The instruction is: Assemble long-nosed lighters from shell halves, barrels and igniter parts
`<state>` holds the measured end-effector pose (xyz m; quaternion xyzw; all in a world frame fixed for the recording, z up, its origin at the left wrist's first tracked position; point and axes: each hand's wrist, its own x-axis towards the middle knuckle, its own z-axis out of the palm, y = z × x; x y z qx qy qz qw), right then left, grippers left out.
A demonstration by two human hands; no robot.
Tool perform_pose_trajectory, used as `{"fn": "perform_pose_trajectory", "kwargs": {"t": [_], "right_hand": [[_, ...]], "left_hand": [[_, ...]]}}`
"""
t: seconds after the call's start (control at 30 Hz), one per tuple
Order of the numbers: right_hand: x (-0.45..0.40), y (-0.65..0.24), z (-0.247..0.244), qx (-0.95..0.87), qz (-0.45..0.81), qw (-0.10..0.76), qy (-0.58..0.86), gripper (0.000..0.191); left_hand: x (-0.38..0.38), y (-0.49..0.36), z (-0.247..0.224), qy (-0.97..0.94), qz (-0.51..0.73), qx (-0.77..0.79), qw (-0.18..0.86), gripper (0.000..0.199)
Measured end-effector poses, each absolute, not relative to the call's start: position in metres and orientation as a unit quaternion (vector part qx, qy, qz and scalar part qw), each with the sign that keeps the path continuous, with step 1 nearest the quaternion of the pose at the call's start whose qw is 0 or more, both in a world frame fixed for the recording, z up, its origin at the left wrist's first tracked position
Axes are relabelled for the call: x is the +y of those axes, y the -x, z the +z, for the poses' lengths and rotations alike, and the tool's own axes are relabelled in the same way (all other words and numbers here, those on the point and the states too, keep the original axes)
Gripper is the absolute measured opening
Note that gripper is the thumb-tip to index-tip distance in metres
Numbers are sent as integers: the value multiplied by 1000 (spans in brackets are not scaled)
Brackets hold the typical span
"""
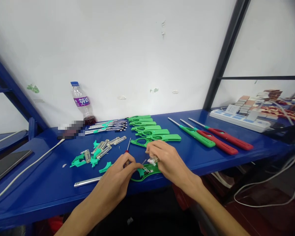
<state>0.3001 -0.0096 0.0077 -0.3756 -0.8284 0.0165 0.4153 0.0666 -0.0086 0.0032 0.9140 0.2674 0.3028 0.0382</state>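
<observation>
In front of me at the table edge lies an opened green lighter casing [144,178], with dark parts and pale wires inside and a silver metal tube [87,181] pointing left. My left hand [121,173] is closed on its left part, thumb and forefinger close to the wires. My right hand [166,160] pinches a small clear fuel tank [152,160] with a whitish end just above the casing; the fingers partly hide it. A screwdriver [128,146] shows beyond my left hand, its red handle partly hidden. Close by lies a teal trigger piece [105,167].
Several green casing halves [152,132] lie in a column beyond my hands. Metal tubes with wires [105,126] and a pile of clear tanks [104,152] are left. Assembled lighters [218,139] and a power strip [239,120] lie right; a bottle [82,101] stands at the wall.
</observation>
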Motion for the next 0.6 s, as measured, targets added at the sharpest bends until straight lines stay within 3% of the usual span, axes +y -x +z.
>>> {"fn": "perform_pose_trajectory", "kwargs": {"t": [0.13,0.27,0.43,0.6], "right_hand": [[-14,-305,14,-794,122,469,367,24],[-22,-304,19,-793,200,418,395,10],[-20,-298,16,-817,170,402,376,32],[-18,-294,8,-824,122,393,389,33]], "left_hand": [[-9,-65,3,-914,300,270,46,36],[-10,-65,4,-915,300,266,47,39],[-10,-66,4,-914,304,265,50,41],[-9,-65,2,-911,307,271,43,40]]}}
